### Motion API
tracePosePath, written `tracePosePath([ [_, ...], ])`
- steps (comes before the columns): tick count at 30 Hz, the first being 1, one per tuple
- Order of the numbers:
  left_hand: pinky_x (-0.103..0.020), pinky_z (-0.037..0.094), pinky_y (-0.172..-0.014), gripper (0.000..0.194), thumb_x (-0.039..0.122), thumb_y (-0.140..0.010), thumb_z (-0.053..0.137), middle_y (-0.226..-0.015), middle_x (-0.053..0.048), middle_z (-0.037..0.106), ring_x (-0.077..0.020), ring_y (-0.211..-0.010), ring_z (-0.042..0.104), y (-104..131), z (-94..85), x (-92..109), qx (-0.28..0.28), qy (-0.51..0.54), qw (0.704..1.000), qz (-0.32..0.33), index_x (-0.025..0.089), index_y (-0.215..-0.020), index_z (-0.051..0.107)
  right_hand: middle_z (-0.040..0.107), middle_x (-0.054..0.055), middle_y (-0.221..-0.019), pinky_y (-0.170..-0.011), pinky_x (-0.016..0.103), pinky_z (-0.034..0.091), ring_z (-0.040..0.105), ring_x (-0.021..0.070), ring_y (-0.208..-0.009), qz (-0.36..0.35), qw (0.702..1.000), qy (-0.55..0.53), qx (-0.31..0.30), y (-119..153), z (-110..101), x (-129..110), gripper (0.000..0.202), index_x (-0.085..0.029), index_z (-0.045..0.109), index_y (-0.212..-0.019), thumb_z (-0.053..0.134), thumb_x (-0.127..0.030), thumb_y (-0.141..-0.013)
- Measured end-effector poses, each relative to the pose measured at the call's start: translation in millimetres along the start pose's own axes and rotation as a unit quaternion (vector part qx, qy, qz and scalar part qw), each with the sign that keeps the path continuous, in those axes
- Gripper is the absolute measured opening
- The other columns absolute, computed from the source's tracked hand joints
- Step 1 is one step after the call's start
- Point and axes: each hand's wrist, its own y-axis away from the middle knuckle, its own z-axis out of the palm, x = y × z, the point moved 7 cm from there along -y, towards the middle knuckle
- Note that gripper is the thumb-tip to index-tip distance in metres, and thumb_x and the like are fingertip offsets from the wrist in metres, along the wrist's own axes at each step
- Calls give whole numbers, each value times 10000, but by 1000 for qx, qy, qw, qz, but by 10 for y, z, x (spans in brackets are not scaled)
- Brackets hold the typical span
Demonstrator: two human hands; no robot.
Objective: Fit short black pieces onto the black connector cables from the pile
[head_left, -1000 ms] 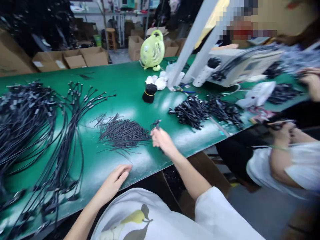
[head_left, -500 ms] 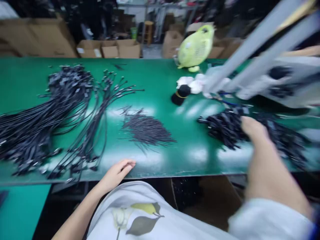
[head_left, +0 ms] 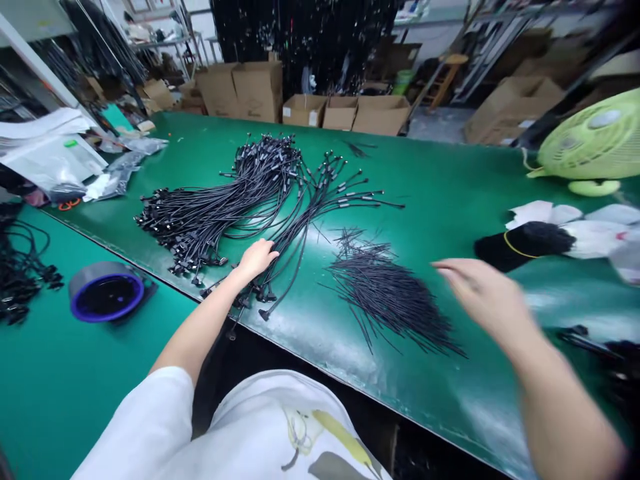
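My left hand [head_left: 257, 259] is closed over the near part of a small bunch of black cables [head_left: 313, 203], its fingers curled onto them. A larger heap of black cables [head_left: 220, 197] with connector ends lies to its left. Held out over the table, my right hand [head_left: 483, 297] is slightly blurred, fingers stretched to the left, with nothing visible in it. Between the hands lies a loose pile of thin black cable ties [head_left: 395, 293]. Just beyond my right hand is a black bundle [head_left: 520, 245] with a yellow band round it.
A green fan [head_left: 595, 137] stands at the right, near white wrappings [head_left: 597, 233]. More black cables [head_left: 613, 360] lie at the right edge. A purple-rimmed tape roll [head_left: 107, 297] rests on the left table. Cardboard boxes [head_left: 383, 115] stand behind the green table [head_left: 440, 173].
The view has turned left. My right hand has left the dark cable heap at the right and moved left. My left hand has moved from the table edge onto the small cable bunch.
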Motion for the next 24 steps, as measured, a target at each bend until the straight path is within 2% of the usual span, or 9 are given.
tracePosePath([
  [4,-329,421,-862,79,149,-831,566,-896,-90,641,-216,-887,589,-173,97,94,12,52,999,13,156,-861,639,677,80,-1055,-908,428,517,637,255,-1001,-160,976,-50,-140,-501,837,-1179,292,-221,661,-1007,395,-329,-957],
  [6,-302,435,-778,96,173,-851,539,-811,-60,625,-182,-781,584,-166,79,137,10,91,996,13,155,-889,625,639,91,-1164,-895,388,516,623,237,-1033,-194,968,-40,-156,-710,1140,-1605,306,-206,630,-1145,389,-247,-961],
  [9,-249,414,-616,233,252,-909,448,-672,-2,562,-128,-594,525,-79,-19,231,-7,157,987,15,130,-1032,605,527,123,-1342,-886,354,499,579,237,-1106,-213,967,-24,-139,-1084,1466,-1994,410,-199,539,-1304,463,-125,-907],
  [12,-219,362,-533,383,328,-908,457,-701,16,544,-91,-533,453,101,-244,299,-36,236,971,35,125,-1218,558,613,123,-1135,-868,322,484,590,224,-1019,-209,966,-37,-147,-1477,1654,-2178,249,-157,645,-1091,557,-117,-861],
  [13,-217,357,-532,422,345,-889,500,-731,14,548,-86,-545,448,177,-337,289,-48,257,964,41,134,-1251,550,624,113,-1056,-867,314,480,592,214,-990,-205,967,-44,-144,-1591,1654,-2225,172,-153,658,-1007,548,-137,-877],
  [15,-218,361,-548,448,369,-858,560,-770,11,554,-87,-581,457,329,-520,192,-59,279,958,38,155,-1252,569,604,107,-1062,-914,308,457,567,196,-1035,-199,973,-60,-105,-1777,1530,-2338,209,-162,641,-978,435,-169,-945],
  [17,-220,376,-571,389,392,-874,539,-791,3,558,-94,-619,476,453,-677,31,-34,282,959,24,165,-1181,616,553,107,-1184,-989,314,414,507,179,-1147,-211,972,-103,-15,-1897,1251,-2493,296,-184,607,-1052,318,-191,-990],
  [20,-223,402,-603,320,404,-884,524,-790,-5,566,-99,-646,498,566,-783,-157,15,315,949,6,161,-1052,648,515,80,-1257,-1014,317,396,476,165,-1188,-254,949,-155,108,-2017,796,-2682,299,-225,590,-1073,299,-234,-1005],
  [24,-220,409,-586,252,398,-847,604,-717,5,566,-90,-600,504,632,-823,-158,20,379,925,2,158,-916,641,540,79,-1239,-995,349,400,496,175,-1145,-249,958,-48,132,-2272,406,-2567,309,-184,598,-1072,300,-235,-1011],
])
